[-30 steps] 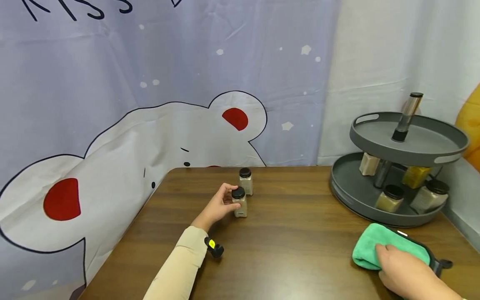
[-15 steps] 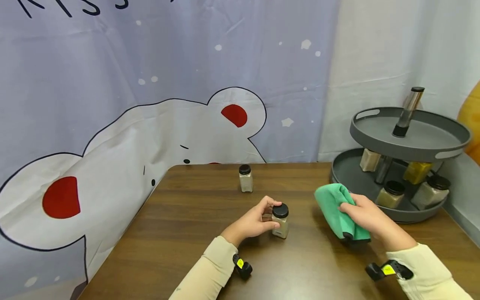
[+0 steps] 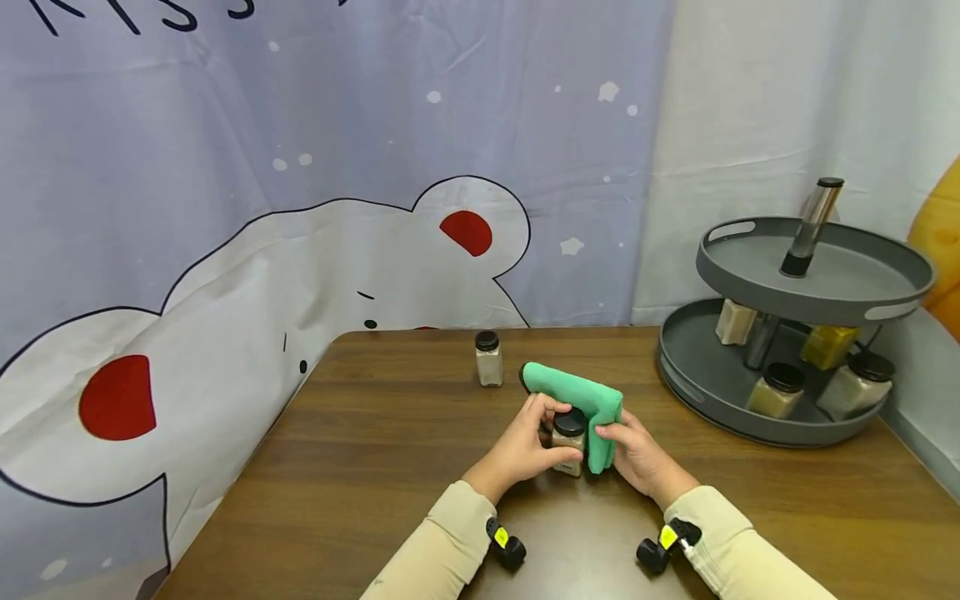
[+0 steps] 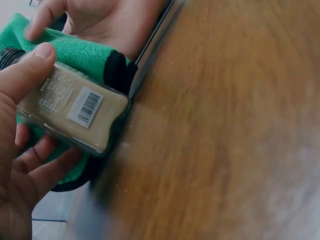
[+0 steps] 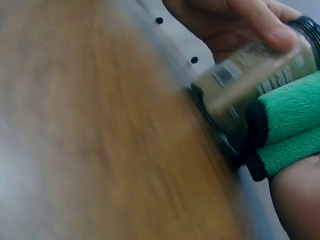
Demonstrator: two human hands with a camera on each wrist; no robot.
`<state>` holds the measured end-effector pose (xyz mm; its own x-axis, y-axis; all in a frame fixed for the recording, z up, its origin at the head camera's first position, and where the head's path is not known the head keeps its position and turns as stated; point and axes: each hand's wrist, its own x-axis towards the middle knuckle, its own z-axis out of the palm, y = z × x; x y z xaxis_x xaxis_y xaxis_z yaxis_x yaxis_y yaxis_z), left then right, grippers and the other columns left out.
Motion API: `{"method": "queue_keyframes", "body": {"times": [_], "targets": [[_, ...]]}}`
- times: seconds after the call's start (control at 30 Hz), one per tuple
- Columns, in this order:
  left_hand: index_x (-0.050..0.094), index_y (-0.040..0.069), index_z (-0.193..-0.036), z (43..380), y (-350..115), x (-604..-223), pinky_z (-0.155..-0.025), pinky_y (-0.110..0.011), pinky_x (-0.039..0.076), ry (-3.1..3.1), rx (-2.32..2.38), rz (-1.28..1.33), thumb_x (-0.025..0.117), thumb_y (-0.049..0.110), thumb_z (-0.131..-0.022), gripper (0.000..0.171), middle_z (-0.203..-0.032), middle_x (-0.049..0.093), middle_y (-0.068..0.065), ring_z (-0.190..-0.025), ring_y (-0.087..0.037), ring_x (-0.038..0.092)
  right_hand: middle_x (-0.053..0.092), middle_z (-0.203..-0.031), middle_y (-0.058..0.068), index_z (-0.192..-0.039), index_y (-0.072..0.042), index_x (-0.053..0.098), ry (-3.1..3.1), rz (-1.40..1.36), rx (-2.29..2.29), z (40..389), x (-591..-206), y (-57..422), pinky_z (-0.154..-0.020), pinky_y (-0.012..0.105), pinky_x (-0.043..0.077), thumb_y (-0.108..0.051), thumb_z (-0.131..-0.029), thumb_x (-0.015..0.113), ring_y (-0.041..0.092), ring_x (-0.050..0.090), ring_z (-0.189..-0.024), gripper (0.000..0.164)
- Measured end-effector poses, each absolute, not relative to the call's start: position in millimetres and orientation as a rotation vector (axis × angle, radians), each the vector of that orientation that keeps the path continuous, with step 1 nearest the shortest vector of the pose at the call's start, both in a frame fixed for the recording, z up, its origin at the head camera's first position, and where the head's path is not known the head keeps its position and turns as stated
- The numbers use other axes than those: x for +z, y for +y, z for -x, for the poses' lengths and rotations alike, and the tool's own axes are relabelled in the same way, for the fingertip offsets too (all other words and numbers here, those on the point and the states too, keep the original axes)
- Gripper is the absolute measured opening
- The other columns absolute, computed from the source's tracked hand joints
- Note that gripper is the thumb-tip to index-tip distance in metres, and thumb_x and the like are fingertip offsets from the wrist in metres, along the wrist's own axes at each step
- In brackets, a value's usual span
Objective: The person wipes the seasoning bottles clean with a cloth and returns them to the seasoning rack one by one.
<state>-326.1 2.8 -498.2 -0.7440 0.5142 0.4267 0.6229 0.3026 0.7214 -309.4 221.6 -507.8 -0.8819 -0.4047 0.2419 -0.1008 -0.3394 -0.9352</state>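
Observation:
My left hand (image 3: 522,444) grips a square spice jar (image 3: 567,450) with a black lid, thumb on its near side. A barcode label shows on the jar (image 4: 75,102) in the left wrist view. In my right hand (image 3: 647,457) is a folded green cloth (image 3: 573,389) with black edging, pinched under the thumb. The cloth lies along the far and right sides of the jar. In the right wrist view the cloth (image 5: 295,112) is right beside the jar (image 5: 250,80); whether it presses there is hard to tell.
A second black-lidded jar (image 3: 490,360) stands near the back edge of the wooden table (image 3: 390,433). At right is a grey two-tier turntable rack (image 3: 813,275); several jars, one of them yellowish (image 3: 777,392), sit on its lower tier. A printed curtain (image 3: 337,267) hangs behind.
My left hand has brought the jar right and nearer, away from the second jar. My right hand has picked the cloth up off the table at right and carried it left to the jar.

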Motion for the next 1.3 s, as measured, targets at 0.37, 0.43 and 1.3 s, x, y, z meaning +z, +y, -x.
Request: {"method": "queue_keyframes", "body": {"times": [0.37,0.43,1.3], "targets": [[0.055,0.013,-0.133,329,1,-502,-0.074,-0.026,0.056,-2.387,-1.316,1.089,0.087,0.017,-0.08,0.062,-0.105,0.052,-0.006,-0.09,-0.02,0.056,0.069,-0.106,-0.007,-0.131,0.015,0.051,2.034,0.583,-2.168,309,-511,211,-0.084,0.026,0.052,-0.008,-0.101,0.055,0.01,0.064,-0.097,0.038],[0.055,0.012,-0.133,330,1,-501,-0.074,-0.026,0.056,-2.382,-1.317,1.09,0.087,0.017,-0.079,0.062,-0.104,0.051,-0.006,-0.089,-0.023,0.056,0.069,-0.105,-0.007,-0.129,0.014,0.052,2.033,0.519,-2.185,308,-509,212,-0.084,0.026,0.051,-0.008,-0.101,0.053,0.01,0.063,-0.097,0.036],[0.051,0.014,-0.129,324,43,-499,-0.083,-0.037,0.055,-2.447,-1.092,0.47,0.085,0.03,-0.083,0.06,-0.12,0.064,-0.009,-0.1,-0.025,0.067,0.065,-0.112,0.006,-0.13,0.018,0.049,2.013,0.219,-2.32,306,-509,211,-0.089,0.026,0.05,-0.008,-0.101,0.051,0.011,0.061,-0.101,0.038]]}}
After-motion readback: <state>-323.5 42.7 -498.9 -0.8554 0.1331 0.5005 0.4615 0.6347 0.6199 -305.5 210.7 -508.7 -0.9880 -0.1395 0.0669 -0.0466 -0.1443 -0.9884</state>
